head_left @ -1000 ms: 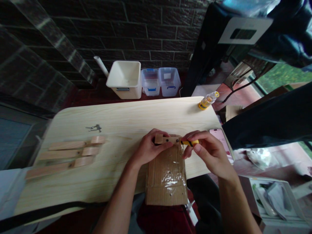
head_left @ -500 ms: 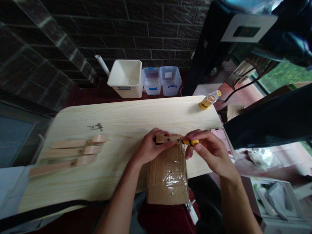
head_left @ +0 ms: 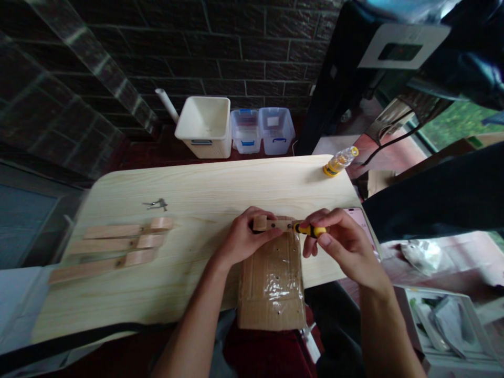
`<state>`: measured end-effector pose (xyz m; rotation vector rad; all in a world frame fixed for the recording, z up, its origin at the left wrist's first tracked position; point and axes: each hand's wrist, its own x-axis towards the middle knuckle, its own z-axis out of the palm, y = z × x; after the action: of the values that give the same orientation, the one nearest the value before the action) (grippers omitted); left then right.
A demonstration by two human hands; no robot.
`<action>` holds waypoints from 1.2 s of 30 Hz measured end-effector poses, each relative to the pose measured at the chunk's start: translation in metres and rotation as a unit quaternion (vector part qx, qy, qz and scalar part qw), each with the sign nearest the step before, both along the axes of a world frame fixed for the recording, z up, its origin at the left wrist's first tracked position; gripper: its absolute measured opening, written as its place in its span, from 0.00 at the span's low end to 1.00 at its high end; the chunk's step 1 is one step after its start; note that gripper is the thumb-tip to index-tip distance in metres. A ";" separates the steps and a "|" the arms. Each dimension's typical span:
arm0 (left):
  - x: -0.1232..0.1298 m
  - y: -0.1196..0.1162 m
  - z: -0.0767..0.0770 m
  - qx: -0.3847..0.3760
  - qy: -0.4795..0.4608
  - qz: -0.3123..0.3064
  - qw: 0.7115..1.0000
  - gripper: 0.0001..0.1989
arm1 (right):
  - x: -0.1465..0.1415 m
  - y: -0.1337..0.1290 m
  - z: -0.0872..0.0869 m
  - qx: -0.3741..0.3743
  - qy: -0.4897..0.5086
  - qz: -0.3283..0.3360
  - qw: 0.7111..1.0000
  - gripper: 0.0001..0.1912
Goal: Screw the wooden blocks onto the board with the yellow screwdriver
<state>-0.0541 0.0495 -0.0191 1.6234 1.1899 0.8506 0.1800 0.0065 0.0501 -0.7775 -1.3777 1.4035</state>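
Near the far end of the taped cardboard (head_left: 255, 294), which juts past the near edge of the table (head_left: 197, 197), a small wooden piece (head_left: 281, 224) lies crosswise, its long axis running left to right and its raised block (head_left: 260, 223) at the left end. The left hand (head_left: 248, 237) reaches it from the left, curled round that end with fingers behind and thumb laid along the near side. Facing it from the right, the right hand (head_left: 346, 241) pinches a yellow-and-black screwdriver (head_left: 316, 231) between thumb and fingers, its lower fingers loosely bent. The screwdriver points left, toward the dark screw head (head_left: 289, 226) by the wood's right end, so tool and wood appear roughly in line. This head is nearer the right hand; another dark spot (head_left: 273, 225) sits nearer the left. Whether the tip is seated is too small to tell. Well apart leftward, three similar wooden pieces (head_left: 114, 245) lie side by side.
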 end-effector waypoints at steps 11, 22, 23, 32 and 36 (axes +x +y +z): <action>0.000 -0.002 0.002 0.011 -0.001 -0.008 1.000 0.14 | 0.001 -0.003 0.010 0.031 -0.055 -0.002 0.998 0.10; 0.000 -0.002 0.004 0.009 -0.007 -0.012 1.000 0.13 | -0.002 0.000 0.007 0.018 -0.040 0.006 0.999 0.09; 0.000 -0.002 0.003 0.009 -0.007 -0.013 1.000 0.13 | -0.002 0.000 0.006 0.016 -0.039 0.005 0.999 0.09; 0.000 -0.003 0.002 0.010 -0.007 -0.014 1.000 0.13 | -0.001 -0.003 0.008 0.037 -0.046 0.002 0.998 0.11; 0.000 -0.002 0.002 0.018 -0.004 -0.010 1.000 0.14 | 0.000 -0.002 0.004 0.038 -0.046 -0.005 0.998 0.10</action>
<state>-0.0541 0.0473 -0.0175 1.6578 1.1574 0.8695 0.1797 0.0048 0.0544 -0.8057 -1.4870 1.3136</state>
